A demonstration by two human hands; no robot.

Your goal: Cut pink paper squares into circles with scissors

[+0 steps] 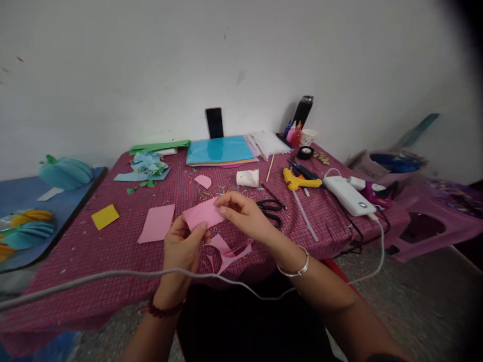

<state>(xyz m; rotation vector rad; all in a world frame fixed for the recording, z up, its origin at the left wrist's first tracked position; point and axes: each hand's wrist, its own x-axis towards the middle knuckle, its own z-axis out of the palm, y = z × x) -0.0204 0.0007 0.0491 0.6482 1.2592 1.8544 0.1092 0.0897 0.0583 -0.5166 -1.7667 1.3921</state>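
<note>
Both hands hold a pink piece of paper (pixel 203 213) above the near part of the table. My left hand (pixel 182 246) pinches its lower left side, with the thumb on top. At its right edge, my right hand (pixel 243 213) grips it between thumb and fingers. Left of my hands, another pink paper rectangle (pixel 157 223) lies flat on the cloth. Cut pink paper scraps (pixel 226 254) rest just below the held sheet. Farther back is a pink paper piece with a rounded edge (pixel 204 181). Black-handled scissors (pixel 270 206) lie to the right, partly hidden by my right hand.
A white cable (pixel 124 273) crosses in front of my forearms. On the right lie a yellow glue gun (pixel 300 180) and a white power bank-like box (pixel 349 195). A paper cup (pixel 247 178) lies on its side mid-table; blue sheets (pixel 222 150) are stacked behind.
</note>
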